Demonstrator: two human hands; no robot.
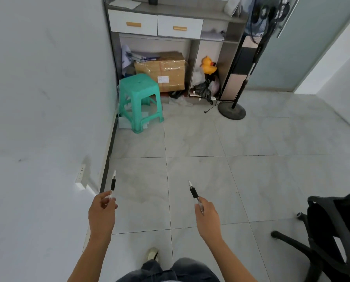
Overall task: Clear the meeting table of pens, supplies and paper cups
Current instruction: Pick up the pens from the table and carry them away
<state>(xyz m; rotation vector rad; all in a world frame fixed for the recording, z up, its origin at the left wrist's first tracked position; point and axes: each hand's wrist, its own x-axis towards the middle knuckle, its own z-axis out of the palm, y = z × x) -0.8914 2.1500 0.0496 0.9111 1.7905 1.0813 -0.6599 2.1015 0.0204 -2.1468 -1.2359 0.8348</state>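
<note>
My left hand (102,210) grips a clear pen with a black grip (113,183), its tip pointing up and away over the floor near the left wall. My right hand (207,215) grips a second pen of the same kind (193,192), tip pointing forward and slightly left. Both hands are held out in front of me above the tiled floor. The meeting table is not in view.
A white wall runs along the left. Ahead stands a grey cabinet (155,23) with white drawers, a teal plastic stool (139,98), a cardboard box (166,68) and a yellow duck toy (208,65). A standing fan's base (232,111) is beside it. A black office chair (331,231) is at right.
</note>
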